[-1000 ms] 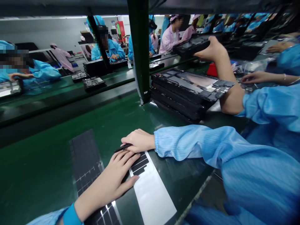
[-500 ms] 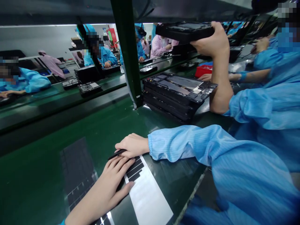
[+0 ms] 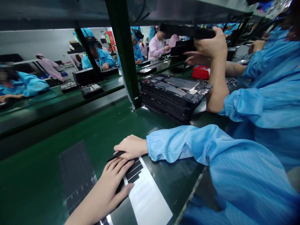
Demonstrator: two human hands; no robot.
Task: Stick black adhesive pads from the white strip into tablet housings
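On a green bench (image 3: 98,128), a white sheet (image 3: 150,200) of black strips (image 3: 135,167), probably light, flexible and crease-prone, is overlaid by the open left hand (image 3: 114,184); a black pen-like tool (image 3: 114,156) is gripped by the right hand (image 3: 131,147). The sheet is best held at its bare 5-o'clock end, with the bench edge (image 3: 192,196) at 4 and room past the hands toward 11.

The left hand (image 3: 114,184) spreads its fingers over a black-striped white sheet (image 3: 150,198); at its one o'clock, the right hand (image 3: 132,146) holds a slim black tool (image 3: 113,157); at the latter's two o'clock sits a device stack (image 3: 173,101).
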